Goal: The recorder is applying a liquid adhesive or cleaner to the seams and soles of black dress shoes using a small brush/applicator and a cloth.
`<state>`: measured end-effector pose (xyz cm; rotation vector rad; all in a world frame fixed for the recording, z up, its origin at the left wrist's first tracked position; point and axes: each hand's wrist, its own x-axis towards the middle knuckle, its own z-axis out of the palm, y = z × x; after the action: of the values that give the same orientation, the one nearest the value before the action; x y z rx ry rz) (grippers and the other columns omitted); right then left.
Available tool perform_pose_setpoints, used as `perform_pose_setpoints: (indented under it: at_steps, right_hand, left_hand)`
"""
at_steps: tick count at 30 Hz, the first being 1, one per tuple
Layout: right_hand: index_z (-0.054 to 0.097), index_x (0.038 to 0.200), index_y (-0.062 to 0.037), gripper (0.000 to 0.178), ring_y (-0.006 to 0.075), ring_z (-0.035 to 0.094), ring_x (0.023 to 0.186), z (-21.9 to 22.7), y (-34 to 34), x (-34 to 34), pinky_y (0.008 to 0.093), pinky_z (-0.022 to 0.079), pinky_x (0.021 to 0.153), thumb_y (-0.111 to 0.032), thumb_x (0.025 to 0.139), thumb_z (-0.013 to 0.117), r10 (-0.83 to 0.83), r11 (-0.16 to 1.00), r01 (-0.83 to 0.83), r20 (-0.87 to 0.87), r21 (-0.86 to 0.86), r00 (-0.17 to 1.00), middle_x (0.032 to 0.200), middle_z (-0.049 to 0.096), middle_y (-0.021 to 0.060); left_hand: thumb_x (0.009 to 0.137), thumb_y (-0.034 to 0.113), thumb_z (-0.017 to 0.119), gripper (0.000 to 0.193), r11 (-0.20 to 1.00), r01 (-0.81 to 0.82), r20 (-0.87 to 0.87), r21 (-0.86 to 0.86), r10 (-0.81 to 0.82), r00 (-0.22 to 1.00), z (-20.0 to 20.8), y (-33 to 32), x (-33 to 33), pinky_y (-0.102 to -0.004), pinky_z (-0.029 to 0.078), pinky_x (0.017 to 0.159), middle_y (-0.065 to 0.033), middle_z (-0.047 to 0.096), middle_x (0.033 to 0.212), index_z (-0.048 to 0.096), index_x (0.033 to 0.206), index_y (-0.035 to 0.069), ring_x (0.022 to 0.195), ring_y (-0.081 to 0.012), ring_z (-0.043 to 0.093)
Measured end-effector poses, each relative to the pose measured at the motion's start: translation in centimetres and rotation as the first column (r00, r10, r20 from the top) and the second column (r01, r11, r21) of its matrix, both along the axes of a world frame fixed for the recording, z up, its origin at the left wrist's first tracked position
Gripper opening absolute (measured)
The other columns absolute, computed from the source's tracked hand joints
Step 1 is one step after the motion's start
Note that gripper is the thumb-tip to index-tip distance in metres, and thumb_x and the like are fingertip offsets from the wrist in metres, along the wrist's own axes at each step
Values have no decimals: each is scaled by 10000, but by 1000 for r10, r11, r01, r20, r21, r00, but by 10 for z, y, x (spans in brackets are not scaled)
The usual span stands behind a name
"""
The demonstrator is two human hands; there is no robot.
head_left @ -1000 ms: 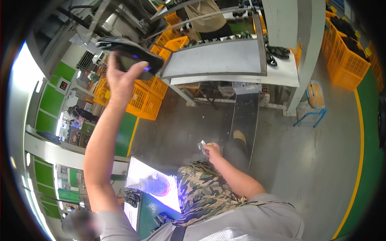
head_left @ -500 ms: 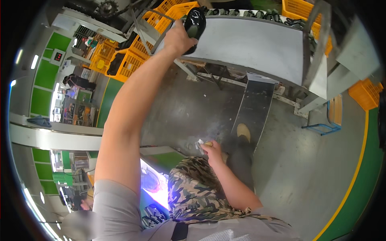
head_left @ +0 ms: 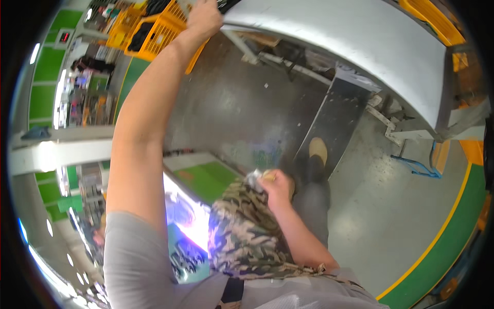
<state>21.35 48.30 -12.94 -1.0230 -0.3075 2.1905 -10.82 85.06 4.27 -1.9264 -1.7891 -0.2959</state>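
My left arm reaches far forward to the upper edge of the head view. There my left hand [head_left: 205,19] is closed beside a glossy black shoe-shaped piece [head_left: 224,4], and the edge of the picture cuts off most of both. Nearer my body, in front of the camouflage apron [head_left: 247,232], my right hand [head_left: 278,188] is wrapped round a small tool [head_left: 268,176] with a yellowish handle. Something whitish, blurred by motion, sits at the tool's left end; I cannot make out its kind.
A pale grey worktop [head_left: 350,44] slopes across the upper right on a metal frame. Yellow crates [head_left: 160,35] stand beyond my left hand. A dark board [head_left: 332,116] runs from under the worktop toward my shoe [head_left: 318,149]. At my left is a brightly lit bench [head_left: 188,219].
The view has shifted, so my left hand and the black piece now sit at the upper edge, mostly cut off. The worktop looks nearer. My right hand keeps its tool close to the apron.
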Motion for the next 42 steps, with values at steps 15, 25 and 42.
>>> perform_pose_setpoints:
  at_steps: [15, 25, 42]
  right_hand:
    - [641, 983, -60, 138, 169, 609, 762, -57, 8, 5, 333, 462, 654, -166, 905, 681, 248, 955, -272, 189, 116, 950, 892, 651, 44]
    - [639, 937, -86, 85, 191, 623, 714, 10, -52, -24, 348, 487, 603, -151, 899, 677, 343, 898, -411, 330, 161, 879, 837, 652, 51]
    - [621, 954, -81, 92, 196, 635, 782, 65, -107, -121, 368, 478, 659, -130, 899, 676, 538, 747, -601, 273, 283, 798, 887, 673, 60]
  left_hand:
    - [774, 496, 704, 556, 170, -604, 122, -779, 985, 119, -36, -844, 1, -413, 536, 841, -203, 700, 1019, 695, 1071, 25, 951, -338, 683]
    - [698, 435, 808, 667, 61, -636, 241, -769, 949, -201, -176, -950, 27, -433, 530, 886, -215, 688, 1071, 581, 1150, 0, 1026, -359, 665]
    - [603, 253, 855, 986, 538, -329, 563, -776, 826, 24, -142, -1069, 240, -514, 358, 1115, -230, 217, 1561, 376, 1448, 87, 1413, -430, 287]
